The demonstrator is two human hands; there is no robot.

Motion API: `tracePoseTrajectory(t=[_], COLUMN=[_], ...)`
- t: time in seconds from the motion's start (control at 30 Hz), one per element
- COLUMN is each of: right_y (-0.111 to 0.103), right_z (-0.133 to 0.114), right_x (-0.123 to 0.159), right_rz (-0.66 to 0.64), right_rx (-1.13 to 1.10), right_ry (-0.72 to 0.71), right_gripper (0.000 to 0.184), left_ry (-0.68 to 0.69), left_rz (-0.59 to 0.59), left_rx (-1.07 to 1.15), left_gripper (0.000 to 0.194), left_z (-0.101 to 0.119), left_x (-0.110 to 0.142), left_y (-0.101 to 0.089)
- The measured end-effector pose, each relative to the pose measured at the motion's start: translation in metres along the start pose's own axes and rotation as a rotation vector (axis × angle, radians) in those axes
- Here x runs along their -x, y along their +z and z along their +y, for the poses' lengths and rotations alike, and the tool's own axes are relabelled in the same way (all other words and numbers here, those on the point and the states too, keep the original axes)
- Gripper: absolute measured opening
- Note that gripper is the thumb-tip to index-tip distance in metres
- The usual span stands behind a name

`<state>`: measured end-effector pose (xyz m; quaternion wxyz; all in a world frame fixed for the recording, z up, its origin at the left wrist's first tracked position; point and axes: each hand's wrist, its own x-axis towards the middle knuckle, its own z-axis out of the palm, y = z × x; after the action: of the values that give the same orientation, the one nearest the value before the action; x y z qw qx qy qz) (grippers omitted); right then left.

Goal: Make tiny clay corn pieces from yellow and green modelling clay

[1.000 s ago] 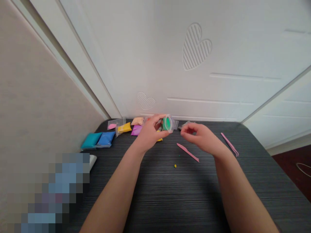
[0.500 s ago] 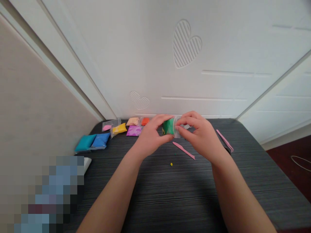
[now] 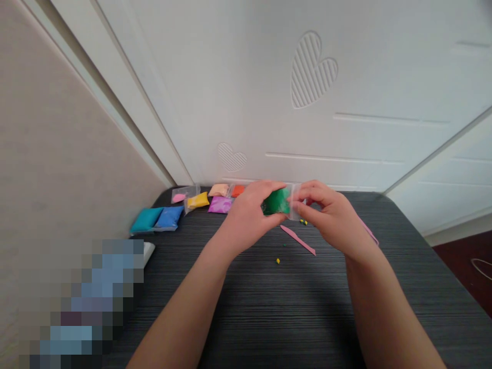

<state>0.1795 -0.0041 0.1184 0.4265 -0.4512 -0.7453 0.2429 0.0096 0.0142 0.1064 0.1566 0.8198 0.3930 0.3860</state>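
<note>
A clear plastic bag of green clay [image 3: 277, 201] is held up above the table between my two hands. My left hand [image 3: 249, 212] grips its filled end, thumb below and fingers above. At the bag's clear open-end strip, my right hand [image 3: 325, 210] pinches the plastic between thumb and fingertips. Below the bag lies a pink plastic knife [image 3: 298, 240] on the dark table. A tiny yellow piece [image 3: 278, 261] sits nearer to me, and small yellow-and-dark bits [image 3: 303, 222] show under my right hand.
Along the back left are bags of teal clay [image 3: 146, 220], blue clay [image 3: 169, 218], yellow clay [image 3: 198, 200], purple clay [image 3: 220, 204], peach clay [image 3: 219, 190] and orange clay [image 3: 238, 190]. A second pink tool [image 3: 369, 231] lies partly behind my right hand. A white panelled wall [image 3: 246, 92] stands behind the table.
The view has shifted, so everything appears slightly to the right. The green bag has turned, showing more of its green face. Small bits beneath my right hand have come into view.
</note>
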Motion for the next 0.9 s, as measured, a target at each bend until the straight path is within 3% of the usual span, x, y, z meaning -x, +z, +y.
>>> tracePoseTrajectory(t=[0.17, 0.3, 0.47, 0.9], right_y=[0.004, 0.008, 0.009, 0.009], right_z=[0.005, 0.008, 0.011, 0.023], right_x=[-0.001, -0.002, -0.003, -0.006], right_rz=[0.022, 0.084, 0.0, -0.159], right_rx=[-0.142, -0.365, -0.548, -0.572], right_ry=[0.078, 0.153, 0.219, 0.286], right_gripper=[0.005, 0.022, 0.033, 0.018], left_ry=[0.087, 0.153, 0.223, 0.177], left_rz=[0.057, 0.092, 0.082, 0.067], left_rx=[-0.067, -0.146, -0.157, -0.138], left_gripper=[0.037, 0.035, 0.033, 0.034], left_z=[0.001, 0.003, 0.006, 0.004], left_x=[0.0, 0.0, 0.001, 0.001], left_y=[-0.001, -0.002, 0.0, 0.011])
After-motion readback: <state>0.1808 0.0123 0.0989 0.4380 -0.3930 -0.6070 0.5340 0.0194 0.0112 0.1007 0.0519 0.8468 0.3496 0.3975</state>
